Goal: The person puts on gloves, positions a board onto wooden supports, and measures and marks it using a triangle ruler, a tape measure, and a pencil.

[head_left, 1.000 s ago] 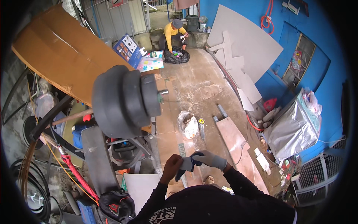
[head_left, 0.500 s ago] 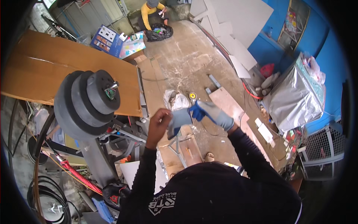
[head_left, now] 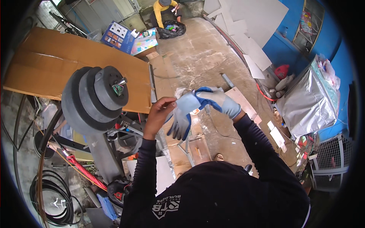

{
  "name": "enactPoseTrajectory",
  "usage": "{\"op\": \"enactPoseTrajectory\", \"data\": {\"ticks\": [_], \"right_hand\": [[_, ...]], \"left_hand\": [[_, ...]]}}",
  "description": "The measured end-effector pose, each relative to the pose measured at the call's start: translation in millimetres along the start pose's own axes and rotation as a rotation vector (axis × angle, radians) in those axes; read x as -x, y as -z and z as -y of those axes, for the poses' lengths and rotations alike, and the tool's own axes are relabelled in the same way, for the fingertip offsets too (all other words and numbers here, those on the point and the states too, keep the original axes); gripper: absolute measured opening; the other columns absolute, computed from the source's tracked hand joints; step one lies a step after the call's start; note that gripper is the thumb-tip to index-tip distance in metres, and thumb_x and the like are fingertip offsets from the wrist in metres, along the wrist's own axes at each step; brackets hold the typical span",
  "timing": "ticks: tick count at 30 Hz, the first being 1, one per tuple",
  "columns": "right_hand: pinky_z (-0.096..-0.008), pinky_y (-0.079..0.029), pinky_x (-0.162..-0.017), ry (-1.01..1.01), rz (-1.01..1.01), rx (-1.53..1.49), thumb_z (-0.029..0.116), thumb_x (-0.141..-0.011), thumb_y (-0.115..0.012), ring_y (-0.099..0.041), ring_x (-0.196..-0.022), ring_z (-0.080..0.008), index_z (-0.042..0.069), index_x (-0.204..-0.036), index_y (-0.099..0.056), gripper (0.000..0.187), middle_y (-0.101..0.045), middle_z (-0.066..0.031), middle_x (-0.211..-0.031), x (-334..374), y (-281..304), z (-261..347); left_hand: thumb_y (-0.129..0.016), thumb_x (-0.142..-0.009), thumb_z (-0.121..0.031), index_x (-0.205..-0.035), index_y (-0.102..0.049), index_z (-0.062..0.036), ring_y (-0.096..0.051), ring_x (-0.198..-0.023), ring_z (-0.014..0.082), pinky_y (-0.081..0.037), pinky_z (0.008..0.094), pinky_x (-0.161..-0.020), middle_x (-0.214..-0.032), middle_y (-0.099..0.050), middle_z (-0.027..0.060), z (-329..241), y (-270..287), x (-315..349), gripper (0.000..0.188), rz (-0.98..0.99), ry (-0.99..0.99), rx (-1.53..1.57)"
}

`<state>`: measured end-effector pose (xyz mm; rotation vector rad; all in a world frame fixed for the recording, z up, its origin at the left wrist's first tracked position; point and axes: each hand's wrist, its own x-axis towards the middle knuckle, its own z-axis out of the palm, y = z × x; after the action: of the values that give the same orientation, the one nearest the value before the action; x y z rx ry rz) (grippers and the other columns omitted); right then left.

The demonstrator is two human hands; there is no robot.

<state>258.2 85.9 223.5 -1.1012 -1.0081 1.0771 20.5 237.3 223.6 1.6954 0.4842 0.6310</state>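
Note:
A loose blue and grey work glove [head_left: 182,123] hangs between my hands in front of my chest, its fingers drooping and its pale cuff upward. My left hand [head_left: 159,114], bare, pinches one side of the cuff with thumb and fingers. My right hand [head_left: 220,103] wears a matching glove and grips the other side of the cuff. Its fingertips are partly hidden behind the cuff. Beyond the gloves, a white plastic bag [head_left: 181,91] on the floor is mostly covered from view.
Grey weight plates [head_left: 110,87] on a bar stand at my left, before a large cardboard sheet [head_left: 76,57]. A pinkish board [head_left: 247,102] lies right. Farther right is a silver-covered stack [head_left: 306,100]. A person in yellow [head_left: 162,15] crouches at the back by a black bag [head_left: 173,31].
The loose glove has swung open, so its fingers now show hanging below the cuff. My gloved right hand has closed in on the cuff. The whole view has shifted slightly.

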Motion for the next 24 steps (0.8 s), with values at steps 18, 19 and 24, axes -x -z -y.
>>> {"op": "enactPoseTrajectory", "data": {"ticks": [18,19,24], "right_hand": [[-0.0368,-0.058,-0.076,-0.226,-0.275,-0.297,0.024,-0.105,-0.058,-0.073,-0.086,-0.0198,-0.002,-0.099,-0.069,0.029,-0.074,-0.0119,-0.093,72,-59,-243],[-0.0355,-0.058,-0.076,-0.216,-0.227,-0.269,0.025,-0.107,-0.055,-0.072,-0.084,-0.0196,0.000,-0.100,-0.069,0.029,-0.074,-0.0113,-0.094,75,-60,-252],[-0.0317,-0.056,-0.071,-0.470,-0.151,-0.459,0.030,-0.107,-0.059,-0.064,-0.080,-0.0133,0.001,-0.110,-0.063,0.030,-0.068,-0.0081,-0.095,85,-76,-252]], "left_hand": [[-0.059,-0.096,-0.013,-0.116,-0.077,-0.0179,-0.069,-0.087,0.0418,-0.056,0.0523,-0.074,-0.086,-0.064,0.0194,197,-74,127,0.028,0.008,0.219,-0.934],[-0.060,-0.095,-0.016,-0.118,-0.077,-0.0187,-0.069,-0.088,0.0425,-0.056,0.0530,-0.074,-0.087,-0.064,0.0198,204,-79,132,0.029,0.080,0.321,-1.028],[-0.056,-0.091,-0.016,-0.124,-0.077,-0.0140,-0.074,-0.086,0.0393,-0.058,0.0471,-0.077,-0.095,-0.075,0.0257,236,-62,137,0.040,-0.112,0.437,-0.615]]}}
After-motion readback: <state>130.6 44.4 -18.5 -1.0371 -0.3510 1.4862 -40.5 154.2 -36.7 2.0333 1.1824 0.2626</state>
